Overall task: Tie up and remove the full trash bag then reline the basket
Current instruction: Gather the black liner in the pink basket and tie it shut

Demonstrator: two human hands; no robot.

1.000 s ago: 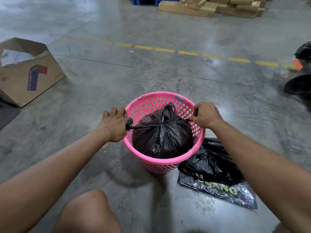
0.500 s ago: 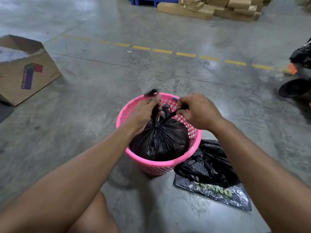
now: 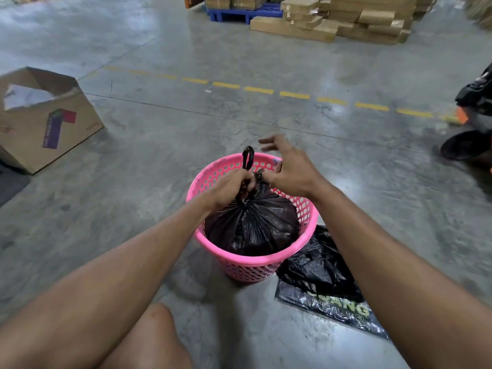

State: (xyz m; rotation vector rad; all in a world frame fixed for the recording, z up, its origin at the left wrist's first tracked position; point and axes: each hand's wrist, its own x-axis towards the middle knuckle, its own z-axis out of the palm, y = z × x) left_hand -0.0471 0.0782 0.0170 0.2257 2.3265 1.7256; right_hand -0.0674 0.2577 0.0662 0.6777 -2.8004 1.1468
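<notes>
- A bare knee (image 3: 157, 331) sits lowest in the head view, with both forearms reaching forward over the grey concrete floor (image 3: 165, 161).
- Beside the basket on its right, a pack of black trash bags (image 3: 323, 288) lies flat on the floor, its printed wrapper partly under the right forearm; loose black plastic is bunched on top of it, touching the basket's side.
- The pink basket (image 3: 255, 265) stands upright on the floor, its perforated wall showing all round.
- The full black trash bag (image 3: 253, 225) sits inside the basket, gathered to a neck at the top and bulging just above the rim.
- The left hand (image 3: 230, 186) is closed in a fist round the bag's neck; a loop of the tie strip (image 3: 248, 157) stands up out of the fist.
- The right hand (image 3: 288, 169) is spread wide, fingers splayed and blurred, gripping nothing; whether its thumb side touches the twisted plastic just right of the fist cannot be told.
- Further left, an open cardboard box (image 3: 48, 121) with a coloured logo rests tilted on the floor.
- A dashed yellow line (image 3: 259, 90) crosses the floor beyond the basket.
- At the far right edge, a dark vehicle part (image 3: 468, 145) with orange trim is only partly visible.
- Farthest back, flat cartons (image 3: 332, 20) are stacked beside a blue pallet (image 3: 239, 13).
</notes>
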